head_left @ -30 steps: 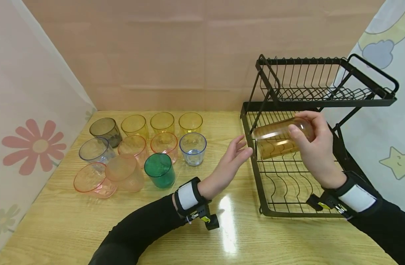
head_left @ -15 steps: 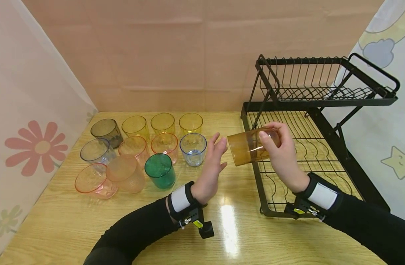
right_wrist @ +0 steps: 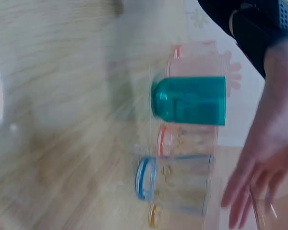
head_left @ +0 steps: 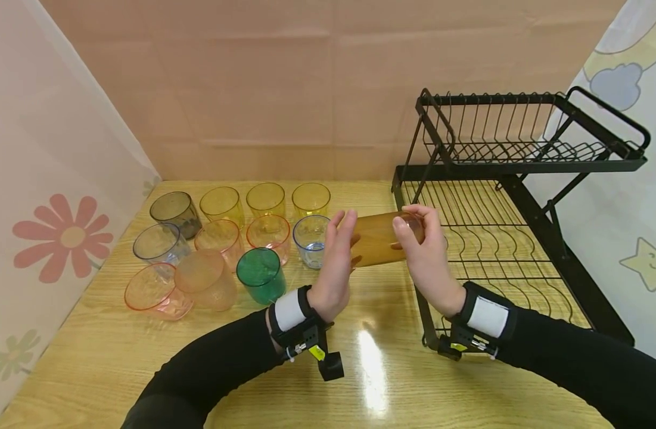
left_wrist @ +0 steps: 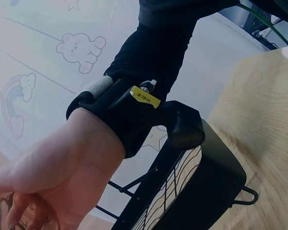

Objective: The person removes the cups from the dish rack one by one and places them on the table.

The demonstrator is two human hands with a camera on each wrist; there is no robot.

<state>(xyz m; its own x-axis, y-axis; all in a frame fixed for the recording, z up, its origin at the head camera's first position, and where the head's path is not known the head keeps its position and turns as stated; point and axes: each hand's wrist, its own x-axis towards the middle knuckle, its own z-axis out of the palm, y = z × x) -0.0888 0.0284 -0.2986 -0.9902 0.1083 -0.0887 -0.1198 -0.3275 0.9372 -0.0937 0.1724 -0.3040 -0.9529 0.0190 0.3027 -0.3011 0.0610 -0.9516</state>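
Over the front left side of the rack, my right hand (head_left: 426,259) grips an amber drinking glass (head_left: 378,238) by its base end, thumb on the near side and fingers over the top. The glass lies on its side in the air, its mouth toward the left. At that mouth is my left hand (head_left: 333,262), fingers extended and fingertips right at the rim; some finger parts show through the amber wall. In the right wrist view, the left hand (right_wrist: 278,129) reaches down toward the rim of the glass (right_wrist: 273,213).
A black two-tier dish rack (head_left: 424,310) stands at the right. Left of the hands, several tumblers stand in rows on the wooden table (head_left: 285,381), among them a green one (head_left: 260,277), a blue-rimmed one (head_left: 310,241) and a smoky one (head_left: 176,213).
My right hand has carried the amber glass leftward from over the rack. My left hand has shifted slightly left, and the glass's mouth has come up to its fingers.
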